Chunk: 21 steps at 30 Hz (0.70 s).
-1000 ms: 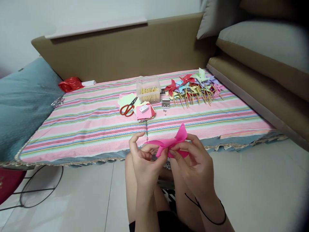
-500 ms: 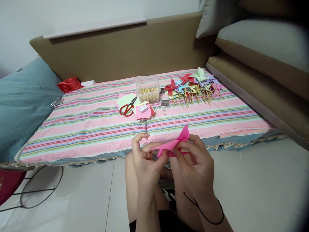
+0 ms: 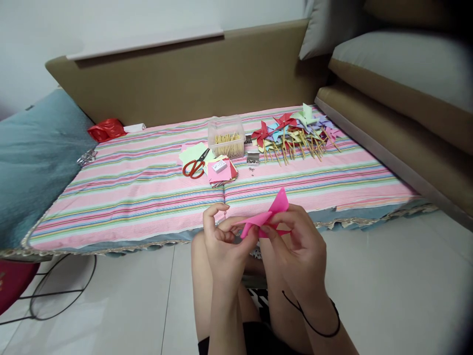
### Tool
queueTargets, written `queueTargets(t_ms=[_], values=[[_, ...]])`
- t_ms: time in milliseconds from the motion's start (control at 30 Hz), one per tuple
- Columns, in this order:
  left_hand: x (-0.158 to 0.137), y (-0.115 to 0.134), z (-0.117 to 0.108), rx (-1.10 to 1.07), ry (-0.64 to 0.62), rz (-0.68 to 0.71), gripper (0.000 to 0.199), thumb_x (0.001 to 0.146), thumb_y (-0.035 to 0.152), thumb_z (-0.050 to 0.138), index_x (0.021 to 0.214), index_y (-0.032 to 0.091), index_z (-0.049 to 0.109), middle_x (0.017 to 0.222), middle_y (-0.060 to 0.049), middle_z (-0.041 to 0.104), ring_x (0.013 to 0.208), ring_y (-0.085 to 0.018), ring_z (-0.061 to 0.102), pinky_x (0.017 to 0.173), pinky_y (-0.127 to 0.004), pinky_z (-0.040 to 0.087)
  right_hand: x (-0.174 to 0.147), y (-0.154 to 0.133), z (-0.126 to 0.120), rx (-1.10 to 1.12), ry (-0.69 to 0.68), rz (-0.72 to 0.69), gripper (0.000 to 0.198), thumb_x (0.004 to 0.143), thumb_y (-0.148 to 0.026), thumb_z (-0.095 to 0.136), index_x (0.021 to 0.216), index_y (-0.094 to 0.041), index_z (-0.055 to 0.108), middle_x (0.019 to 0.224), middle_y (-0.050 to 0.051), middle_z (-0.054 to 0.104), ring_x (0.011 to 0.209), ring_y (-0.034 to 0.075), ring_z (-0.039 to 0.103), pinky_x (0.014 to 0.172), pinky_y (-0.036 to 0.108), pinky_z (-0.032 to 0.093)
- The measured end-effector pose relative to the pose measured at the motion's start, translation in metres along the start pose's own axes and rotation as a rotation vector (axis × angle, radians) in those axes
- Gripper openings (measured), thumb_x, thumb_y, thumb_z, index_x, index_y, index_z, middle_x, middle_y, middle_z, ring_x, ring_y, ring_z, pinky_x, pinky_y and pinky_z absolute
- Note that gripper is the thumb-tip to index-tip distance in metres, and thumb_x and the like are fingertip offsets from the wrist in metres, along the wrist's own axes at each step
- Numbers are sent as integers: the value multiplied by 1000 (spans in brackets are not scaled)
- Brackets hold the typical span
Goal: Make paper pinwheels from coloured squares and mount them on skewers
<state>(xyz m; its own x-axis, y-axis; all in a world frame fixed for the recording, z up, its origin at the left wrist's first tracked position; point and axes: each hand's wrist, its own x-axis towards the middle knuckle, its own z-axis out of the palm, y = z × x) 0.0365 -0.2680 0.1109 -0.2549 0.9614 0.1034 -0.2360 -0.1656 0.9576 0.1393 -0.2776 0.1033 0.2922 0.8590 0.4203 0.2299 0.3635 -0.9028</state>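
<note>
Above my knees, both hands grip a bright pink paper pinwheel (image 3: 258,218) with folded, pointed blades. My left hand (image 3: 228,246) pinches its left side between thumb and fingers, the index finger lifted and bent. On the other side my right hand (image 3: 299,246) has thumb and fingers closed near the pinwheel's centre. One blade sticks up toward the upper right. The fingers partly cover the middle of the paper, and I cannot make out whether a pin is there.
On the striped cover (image 3: 121,192) lie red-handled scissors (image 3: 194,167), a stack of coloured paper squares (image 3: 221,175), a clear box of sticks (image 3: 227,140), a small box of metal pins (image 3: 253,158) and a pile of finished pinwheels (image 3: 295,130). A red bag (image 3: 107,129) sits at the back left.
The right fingers have shifted slightly on the pink pinwheel, and its raised blade has tipped a little to the left. Both hands keep hold of it.
</note>
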Motion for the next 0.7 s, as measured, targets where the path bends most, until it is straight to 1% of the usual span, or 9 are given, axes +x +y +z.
queueTargets(t_ms=[67, 133, 233, 300, 400, 467, 600, 700], values=[[0, -1, 0, -8, 12, -12, 52, 68, 12, 75, 105, 26, 41, 68, 5, 73, 60, -13, 68, 63, -23, 52, 1, 1, 0, 123, 42, 84, 28, 79, -15, 68, 96, -27, 50, 101, 2, 62, 90, 18, 66, 76, 34, 57], [1, -3, 0, -23, 1, -36, 56, 67, 11, 76, 106, 26, 40, 67, 5, 72, 62, -14, 69, 65, -24, 53, 3, 0, 0, 246, 38, 180, 42, 76, -18, 72, 102, -29, 41, 104, 3, 66, 91, 19, 69, 75, 35, 60], [3, -4, -3, -37, -35, -88, 60, 64, 8, 76, 107, 26, 39, 66, 6, 72, 61, -13, 68, 64, -23, 51, 6, -4, -4, 306, -48, 298, 52, 73, -22, 75, 107, -30, 37, 91, 1, 72, 85, 22, 73, 71, 37, 63], [4, -4, -4, -41, -51, -116, 61, 63, 7, 76, 107, 25, 38, 65, 6, 71, 59, -12, 66, 62, -22, 50, 7, -7, -7, 310, -58, 355, 58, 70, -24, 78, 111, -30, 38, 86, 0, 73, 79, 22, 74, 69, 36, 64], [5, -4, -6, -56, -78, -146, 62, 63, 7, 75, 108, 25, 37, 64, 6, 71, 57, -11, 64, 61, -22, 50, 9, -10, -10, 345, -43, 394, 60, 68, -24, 80, 112, -30, 40, 84, 0, 74, 78, 23, 75, 68, 35, 64], [5, -3, -7, -68, -93, -155, 63, 63, 7, 75, 108, 26, 37, 66, 6, 71, 56, -11, 64, 58, -21, 49, 10, -11, -11, 372, -57, 403, 60, 68, -25, 81, 112, -29, 41, 83, -1, 75, 78, 23, 75, 68, 34, 64], [5, -3, -6, -85, -115, -134, 64, 63, 5, 74, 110, 27, 37, 67, 7, 71, 56, -11, 63, 53, -19, 47, 10, -11, -13, 369, -67, 407, 60, 69, -28, 81, 115, -29, 41, 79, -2, 76, 73, 21, 75, 66, 32, 64], [5, -3, -6, -62, -115, -131, 64, 63, 4, 73, 111, 27, 38, 66, 7, 69, 56, -12, 63, 52, -19, 47, 11, -10, -15, 362, -64, 419, 64, 68, -28, 81, 117, -28, 41, 79, -1, 77, 70, 20, 74, 64, 32, 63]])
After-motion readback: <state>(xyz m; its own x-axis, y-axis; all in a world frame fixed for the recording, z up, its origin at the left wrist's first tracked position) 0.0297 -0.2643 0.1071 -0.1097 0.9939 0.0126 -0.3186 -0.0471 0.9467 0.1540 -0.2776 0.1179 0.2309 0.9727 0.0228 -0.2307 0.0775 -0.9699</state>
